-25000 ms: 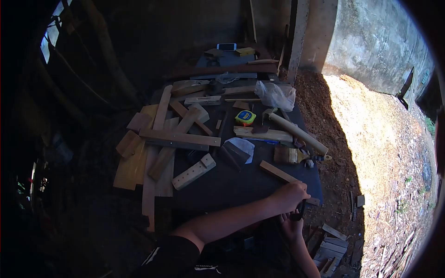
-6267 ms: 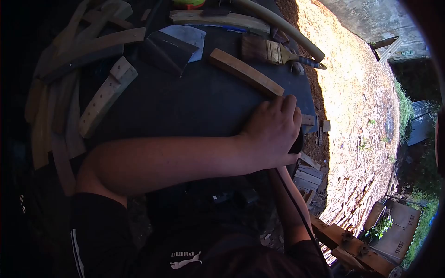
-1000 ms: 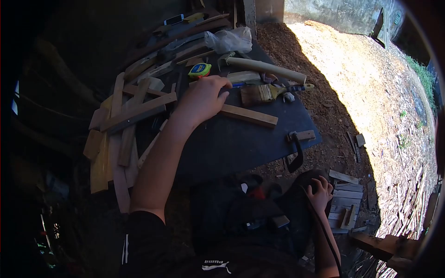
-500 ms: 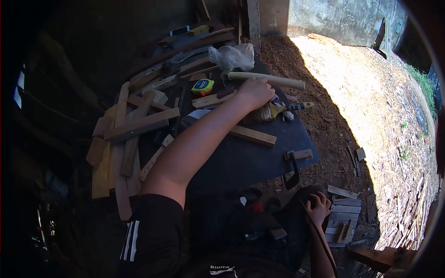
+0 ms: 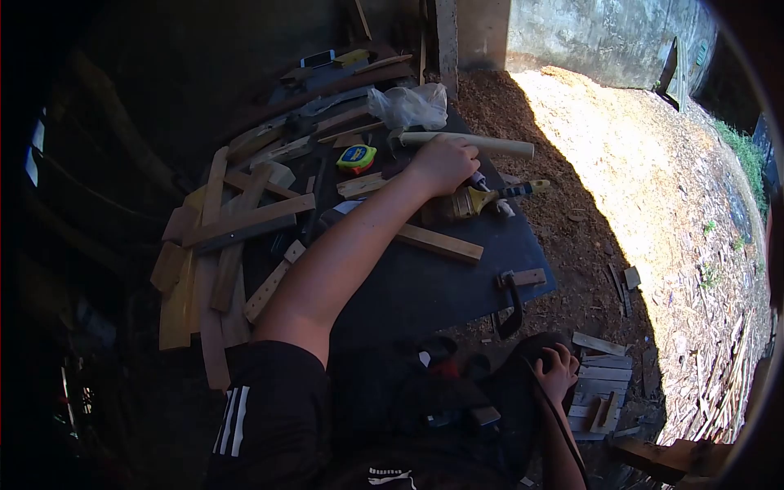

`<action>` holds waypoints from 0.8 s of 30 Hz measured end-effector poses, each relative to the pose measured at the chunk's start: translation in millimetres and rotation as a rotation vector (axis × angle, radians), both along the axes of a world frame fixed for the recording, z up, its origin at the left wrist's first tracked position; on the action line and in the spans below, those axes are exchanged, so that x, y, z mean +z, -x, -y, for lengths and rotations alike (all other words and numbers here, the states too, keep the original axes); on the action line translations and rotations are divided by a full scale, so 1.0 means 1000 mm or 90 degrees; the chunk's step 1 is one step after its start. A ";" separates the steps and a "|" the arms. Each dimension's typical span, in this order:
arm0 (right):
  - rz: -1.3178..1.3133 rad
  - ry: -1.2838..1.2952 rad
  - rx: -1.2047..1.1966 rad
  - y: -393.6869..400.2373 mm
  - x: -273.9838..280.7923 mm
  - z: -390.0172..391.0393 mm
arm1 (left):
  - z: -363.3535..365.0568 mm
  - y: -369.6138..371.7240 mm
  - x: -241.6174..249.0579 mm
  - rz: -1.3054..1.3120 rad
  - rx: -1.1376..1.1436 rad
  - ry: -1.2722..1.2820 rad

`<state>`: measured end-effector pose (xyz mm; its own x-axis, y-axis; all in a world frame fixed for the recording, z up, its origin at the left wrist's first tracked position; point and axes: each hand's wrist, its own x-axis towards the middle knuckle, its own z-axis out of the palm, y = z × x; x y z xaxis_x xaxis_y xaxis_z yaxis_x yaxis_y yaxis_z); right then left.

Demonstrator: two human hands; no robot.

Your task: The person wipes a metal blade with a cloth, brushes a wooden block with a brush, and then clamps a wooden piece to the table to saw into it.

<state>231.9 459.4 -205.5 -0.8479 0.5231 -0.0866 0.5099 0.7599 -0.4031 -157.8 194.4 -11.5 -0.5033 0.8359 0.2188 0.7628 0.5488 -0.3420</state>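
My left hand [image 5: 445,166] reaches over the dark tabletop [image 5: 384,290] with its fingers curled downward. A slim purple-and-white piece [image 5: 485,180] pokes out by the fingertips; what the fingers grip is mostly hidden beneath the hand. Right behind the knuckles lies a thick pale wooden handle [image 5: 502,147]. On the near side of the hand is a paintbrush [image 5: 480,198] with a yellow and dark handle. Below the forearm a wooden strip [image 5: 441,242] rests on the table. My right hand [image 5: 557,371] lies on my dark-clothed knee, fingers apart and bent, holding nothing.
Left of the hand sit a tape measure [image 5: 357,158] and a clear plastic bag [image 5: 408,106]. Wooden pieces [image 5: 249,220] are piled at the table's left. A clamp [image 5: 513,298] grips the right corner beside a wood block [image 5: 532,277]. A phone [image 5: 317,59] lies at the back.
My left hand stays low over nearly the same spot, its fingers shifted slightly. More of the purple-and-white piece shows beside it. The right hand remains on the knee; the whole view has shifted slightly.
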 end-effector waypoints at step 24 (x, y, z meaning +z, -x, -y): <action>0.012 -0.004 0.007 0.004 0.005 0.007 | 0.016 -0.019 0.009 0.092 0.074 0.060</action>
<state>227.5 452.6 -200.3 -0.8520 0.5140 -0.0995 0.5089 0.7685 -0.3878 -138.4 178.7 -2.7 -0.6185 0.7834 0.0608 0.7406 0.6070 -0.2880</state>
